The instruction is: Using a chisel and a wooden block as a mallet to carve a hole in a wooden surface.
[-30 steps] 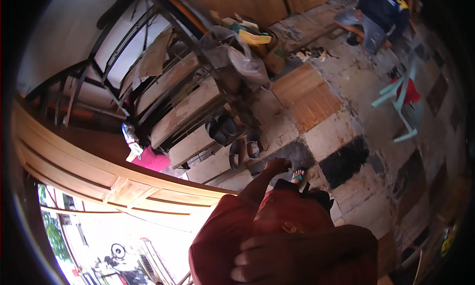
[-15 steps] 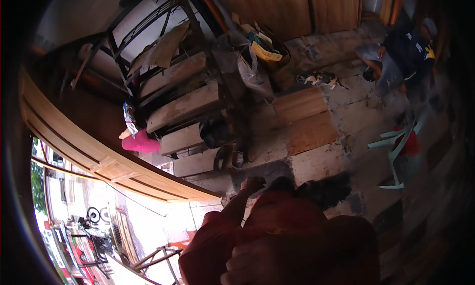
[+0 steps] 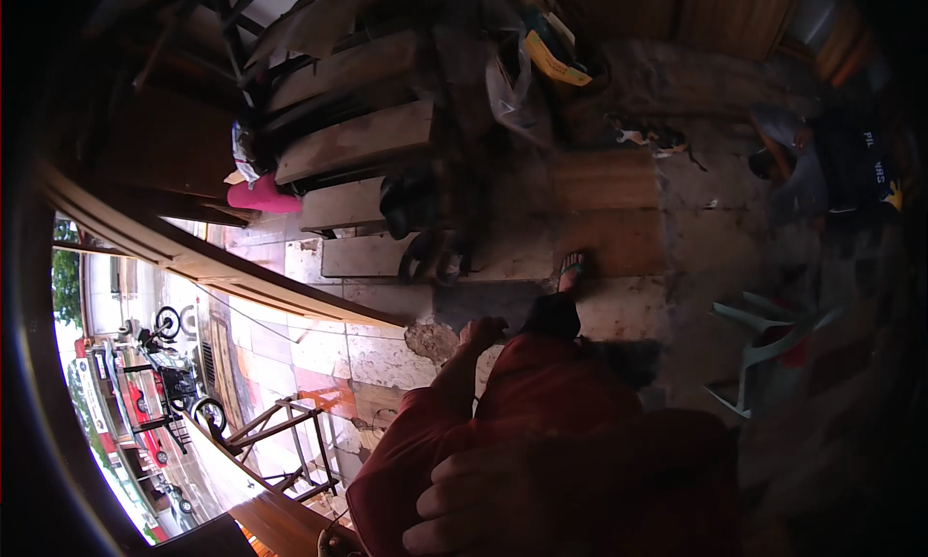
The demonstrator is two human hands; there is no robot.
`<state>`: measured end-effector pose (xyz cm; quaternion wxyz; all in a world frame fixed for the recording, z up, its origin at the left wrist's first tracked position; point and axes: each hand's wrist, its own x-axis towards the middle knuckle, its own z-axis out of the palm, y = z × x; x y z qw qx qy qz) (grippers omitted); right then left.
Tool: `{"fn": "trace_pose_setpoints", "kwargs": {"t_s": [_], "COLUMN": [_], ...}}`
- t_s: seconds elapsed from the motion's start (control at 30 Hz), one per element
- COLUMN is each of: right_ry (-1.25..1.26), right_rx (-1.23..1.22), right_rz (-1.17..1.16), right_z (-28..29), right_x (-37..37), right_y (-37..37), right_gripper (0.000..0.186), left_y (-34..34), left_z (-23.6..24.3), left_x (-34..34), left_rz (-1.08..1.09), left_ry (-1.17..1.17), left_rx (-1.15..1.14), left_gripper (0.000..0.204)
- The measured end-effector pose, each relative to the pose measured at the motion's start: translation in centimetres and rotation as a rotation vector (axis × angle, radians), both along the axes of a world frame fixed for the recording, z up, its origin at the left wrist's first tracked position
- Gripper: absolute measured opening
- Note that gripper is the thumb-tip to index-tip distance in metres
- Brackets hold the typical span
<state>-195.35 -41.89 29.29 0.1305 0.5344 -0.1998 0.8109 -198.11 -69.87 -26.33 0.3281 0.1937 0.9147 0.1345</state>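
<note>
At the middle, my left hand (image 3: 480, 331) hangs beside my dark trousered leg, its shadowed fingers loosely bent apart with nothing visible in them. My right hand (image 3: 459, 504) is close to the camera over my red shirt (image 3: 556, 393); its fingers are curled, and whatever they might hold is hidden. A sandalled foot (image 3: 570, 272) rests on the patched tile floor, just before the wooden steps (image 3: 353, 127) and some dark footwear (image 3: 435, 262) at their base. A wooden door (image 3: 164, 253) extends along my left.
A seated person (image 3: 836, 166) is at right, behind a pale green plastic chair (image 3: 754, 354). Cardboard and bags (image 3: 556, 50) lie by the stairs, near pink fabric (image 3: 261, 195). A bright doorway at lower left shows a metal frame (image 3: 290, 441) and a motorcycle (image 3: 179, 383).
My view has swung round, so the stairs sit higher, the person farther right and more of the doorway shows. My foot is farther forward; my left hand has shifted up and left in view.
</note>
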Motion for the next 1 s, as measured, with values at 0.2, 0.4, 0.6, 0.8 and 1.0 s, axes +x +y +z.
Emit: {"fn": "trace_pose_setpoints", "kwargs": {"t_s": [0.2,0.4,0.6,0.8,1.0], "right_ry": [-0.218,-0.892,-1.497,-1.345,-1.007], "right_rx": [0.422,1.392,1.423,1.727,1.895], "right_rz": [-0.200,-0.584,-0.644,-0.644,-0.543], "right_z": [-4.0,-15.1,-31.1,-46.5,-52.4], "right_x": [-10.9,-15.0,-7.5,-5.4,-14.1], "right_y": [9.7,21.2,29.9,35.0,32.7], "right_gripper": [0.080,0.037,0.058,0.039,0.026], "left_y": [14.7,21.3,27.0,27.7,22.3], "left_z": [4.1,0.5,0.4,1.3,-1.9], "left_x": [-11.3,-21.1,-22.5,-15.5,-11.3], "left_rz": [-0.076,-0.202,-0.361,-0.024,0.530], "left_ry": [0.008,0.312,0.078,-0.119,-0.143], "left_rx": [-0.012,0.211,-0.035,-0.086,0.000], "left_gripper": [0.022,0.023,0.021,0.031,0.039]}}
